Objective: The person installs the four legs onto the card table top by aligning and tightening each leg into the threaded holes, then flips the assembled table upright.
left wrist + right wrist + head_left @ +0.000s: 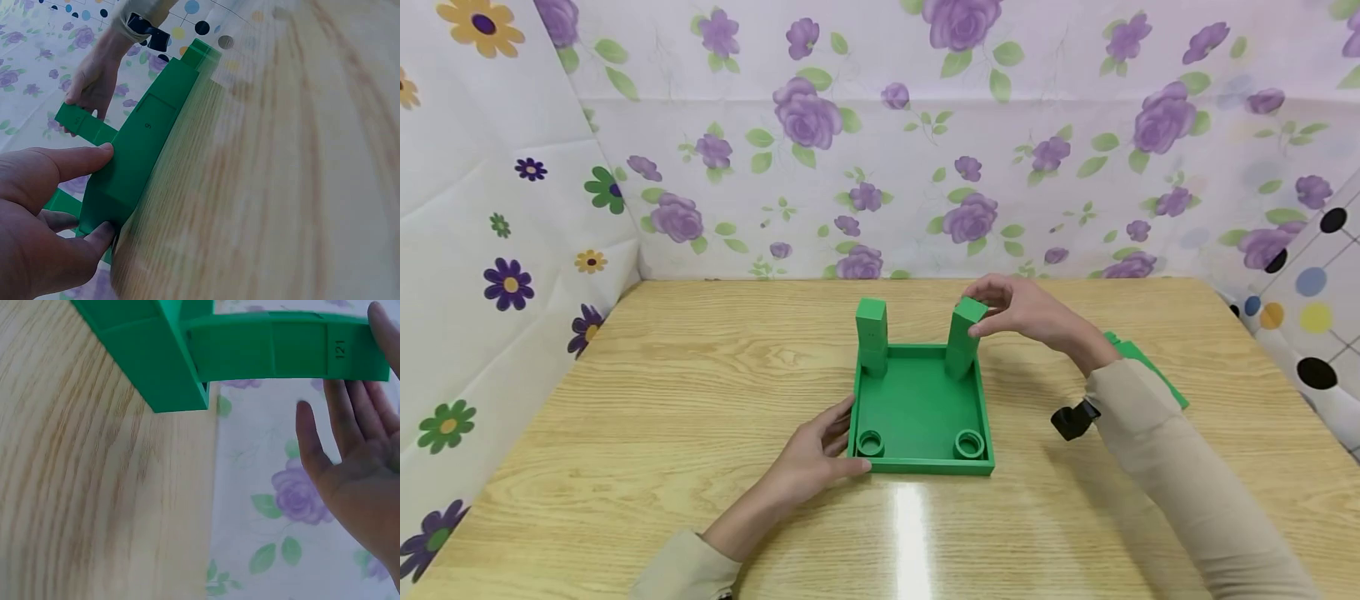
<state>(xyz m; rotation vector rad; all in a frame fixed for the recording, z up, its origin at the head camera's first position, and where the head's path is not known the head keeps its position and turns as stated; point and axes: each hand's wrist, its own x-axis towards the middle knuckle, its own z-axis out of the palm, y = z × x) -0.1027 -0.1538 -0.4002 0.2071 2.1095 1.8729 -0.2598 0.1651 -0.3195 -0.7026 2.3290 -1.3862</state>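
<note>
A shallow square green tray (921, 404) rests on the wooden table, with a square green post upright at each far corner. Short green round sockets (870, 443) stand inside its two front corners. My left hand (808, 454) grips the tray's front left corner, thumb at the front edge and fingers along the side wall. At the far right corner, my right hand (1018, 308) holds the top of the right post (962, 337) between thumb and fingers; in the right wrist view this post bears the number 121. The left post (872, 333) stands untouched.
A flat green panel (1153, 371) lies on the table to the right, partly behind my right forearm. A black wrist camera (1073, 419) juts from the right cuff. Flowered cloth (880, 150) hangs along the table's back edge, with more cloth on both sides.
</note>
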